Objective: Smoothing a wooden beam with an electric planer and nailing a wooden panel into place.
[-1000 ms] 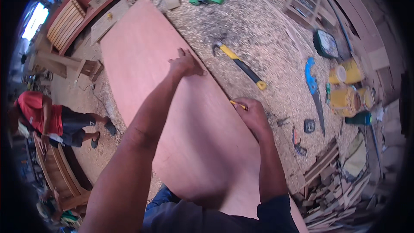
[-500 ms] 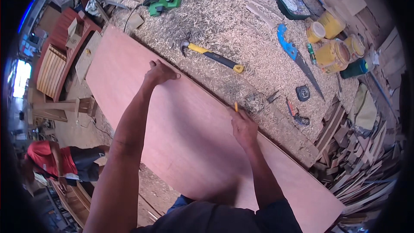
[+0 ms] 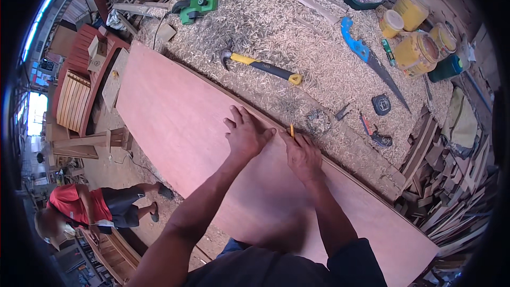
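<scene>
A long pinkish plywood sheet (image 3: 170, 109) lies slantwise in front of me, running from upper left to lower right. On it, close to the far edge, rests my left hand (image 3: 246, 137), its fingers spread and its thumb pointing along the edge. My right hand (image 3: 304, 158) is bent over the same edge just to the right, gripping a yellow pencil (image 3: 292, 131) whose upper end sticks up between the fingers. The pencil's tip is hidden by the hand. Beyond the edge lies a claw hammer (image 3: 265, 68) with a black and yellow handle.
Wood shavings cover the surface beyond, with a green power planer (image 3: 195, 9), blue-handled handsaw (image 3: 366, 53), tape measure (image 3: 381, 104) and yellow tubs (image 3: 417, 56). Offcuts (image 3: 425, 172) pile up at right. A person in red (image 3: 79, 204) bends over woodwork at lower left.
My left hand has slid right along the sheet's far edge, close to my right hand, and its fingers have spread. The right hand keeps its pencil at the edge. The view has shifted slightly.
</scene>
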### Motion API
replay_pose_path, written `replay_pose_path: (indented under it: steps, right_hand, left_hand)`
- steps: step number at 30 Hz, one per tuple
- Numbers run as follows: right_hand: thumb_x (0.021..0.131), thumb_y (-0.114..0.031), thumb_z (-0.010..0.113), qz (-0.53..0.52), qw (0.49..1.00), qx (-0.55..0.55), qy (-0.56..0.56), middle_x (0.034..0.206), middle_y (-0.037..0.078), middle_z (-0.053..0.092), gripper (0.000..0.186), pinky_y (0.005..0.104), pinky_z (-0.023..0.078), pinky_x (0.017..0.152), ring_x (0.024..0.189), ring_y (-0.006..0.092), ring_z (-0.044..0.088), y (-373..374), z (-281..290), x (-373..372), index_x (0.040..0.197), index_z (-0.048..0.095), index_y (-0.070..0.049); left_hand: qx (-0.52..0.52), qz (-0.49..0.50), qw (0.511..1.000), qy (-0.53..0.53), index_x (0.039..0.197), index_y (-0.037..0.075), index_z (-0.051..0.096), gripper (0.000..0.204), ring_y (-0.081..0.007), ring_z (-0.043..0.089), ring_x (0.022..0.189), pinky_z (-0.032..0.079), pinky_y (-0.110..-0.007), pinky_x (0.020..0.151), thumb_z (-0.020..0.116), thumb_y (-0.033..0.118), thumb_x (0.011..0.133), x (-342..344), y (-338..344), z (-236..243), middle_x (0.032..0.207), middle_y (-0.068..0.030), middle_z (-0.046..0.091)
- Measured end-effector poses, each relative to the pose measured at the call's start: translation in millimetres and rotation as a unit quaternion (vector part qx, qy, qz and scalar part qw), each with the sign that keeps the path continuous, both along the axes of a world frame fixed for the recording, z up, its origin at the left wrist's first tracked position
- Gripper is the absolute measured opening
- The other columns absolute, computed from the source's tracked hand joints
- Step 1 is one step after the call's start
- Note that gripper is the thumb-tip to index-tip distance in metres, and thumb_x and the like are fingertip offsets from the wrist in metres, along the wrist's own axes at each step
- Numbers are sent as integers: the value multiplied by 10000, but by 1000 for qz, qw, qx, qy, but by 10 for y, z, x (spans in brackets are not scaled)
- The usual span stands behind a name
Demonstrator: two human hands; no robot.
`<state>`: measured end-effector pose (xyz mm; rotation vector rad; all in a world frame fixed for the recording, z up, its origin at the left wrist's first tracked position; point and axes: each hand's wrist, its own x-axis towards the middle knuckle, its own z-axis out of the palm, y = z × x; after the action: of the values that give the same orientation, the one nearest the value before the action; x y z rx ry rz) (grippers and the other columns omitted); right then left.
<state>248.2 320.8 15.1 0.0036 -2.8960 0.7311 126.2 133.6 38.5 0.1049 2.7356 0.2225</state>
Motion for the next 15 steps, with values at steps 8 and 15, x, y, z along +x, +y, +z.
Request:
replay_pose_path:
  steps: [8, 15]
  right_hand:
    - [1095, -173, 661, -53, 906, -420, -10, 1300, 172, 775, 307, 435, 599, 1009, 1173, 334, 764, -79, -48, -531, 1377, 705, -61]
    - [1066, -201, 682, 102, 899, -418, -78, 1191, 204, 807, 339, 429, 613, 966, 1131, 338, 791, -153, -246, -1243, 1348, 741, -23]
  left_hand:
    - [-4, -6, 1000, -21, 1696, -157, 171, 1351, -652, 201, 1612, 286, -638, 1319, 804, 713, 879, 12, 121, 155, 1765, -406, 190]
    - [-23, -59, 998, 12, 1641, -233, 213, 1295, -560, 178, 1664, 251, -720, 1292, 804, 644, 893, -33, 49, -37, 1736, -420, 264]
